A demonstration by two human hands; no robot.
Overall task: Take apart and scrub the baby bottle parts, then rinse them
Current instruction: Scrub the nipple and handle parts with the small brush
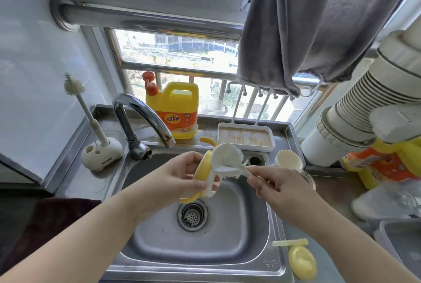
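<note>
Yellow collar [204,169] with handles at frame centre, above sink [239,232]; gripped by left hand [180,178], fingers curled round it. Small brush [230,164] pinched by its handle in right hand [273,185], bristles against collar's white inner part. Drain [192,214] directly below. Yellow lid [301,260] and pale green piece [289,243] on sink rim, lower right. Cream cup [288,157] at right of centre, beside white tray [245,137]. Faucet [141,118] left of centre; detergent jug [175,109] behind it on sill. Bottle brush [91,116] upright in stand [101,153], left. Grey towel [307,27] hanging, upper right.
</note>
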